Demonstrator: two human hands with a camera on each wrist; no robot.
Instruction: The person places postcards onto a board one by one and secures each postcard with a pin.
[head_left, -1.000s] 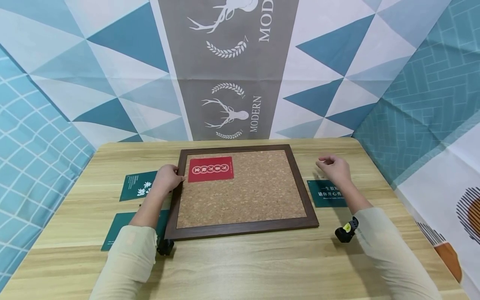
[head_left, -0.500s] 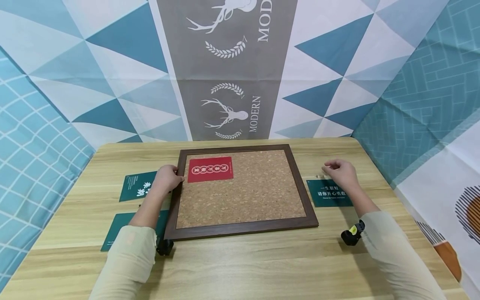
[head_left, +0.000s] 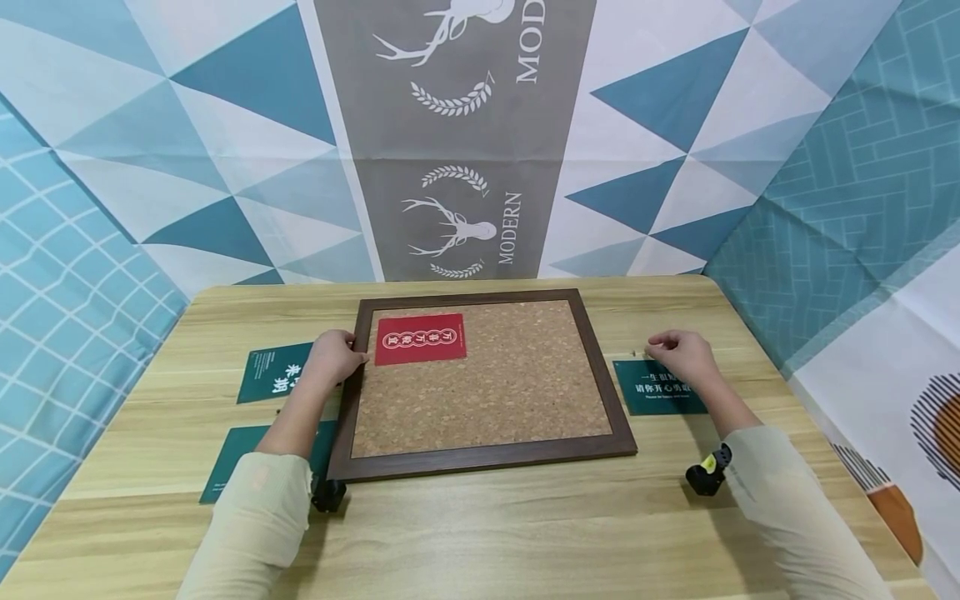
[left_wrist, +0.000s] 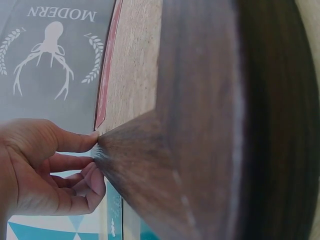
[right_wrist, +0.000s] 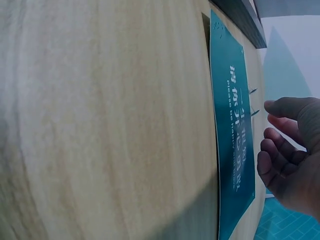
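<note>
A cork board [head_left: 487, 400] in a dark brown wooden frame lies on the table, with a red card [head_left: 420, 339] at its upper left. My left hand [head_left: 332, 358] pinches the left side of the frame between thumb and fingers, also seen in the left wrist view. On the right, my right hand [head_left: 684, 357] hovers by the far edge of a green card [head_left: 652, 398] with white writing. Small pins [right_wrist: 253, 91] stand beyond that card, one close to my thumb tip. In the right wrist view the fingers are loosely curled, with nothing visible between thumb and forefinger.
Two more green cards lie left of the board: an upper card [head_left: 262, 375] and a lower card [head_left: 236, 458], both partly covered by my left arm. A tiny dark item sits between them. A patterned cloth wall [head_left: 465, 125] rises behind the wooden table [head_left: 487, 533].
My right hand has moved slightly right and down, its fingertips coming down to the pins beyond the green card. The left hand and the board stay in place.
</note>
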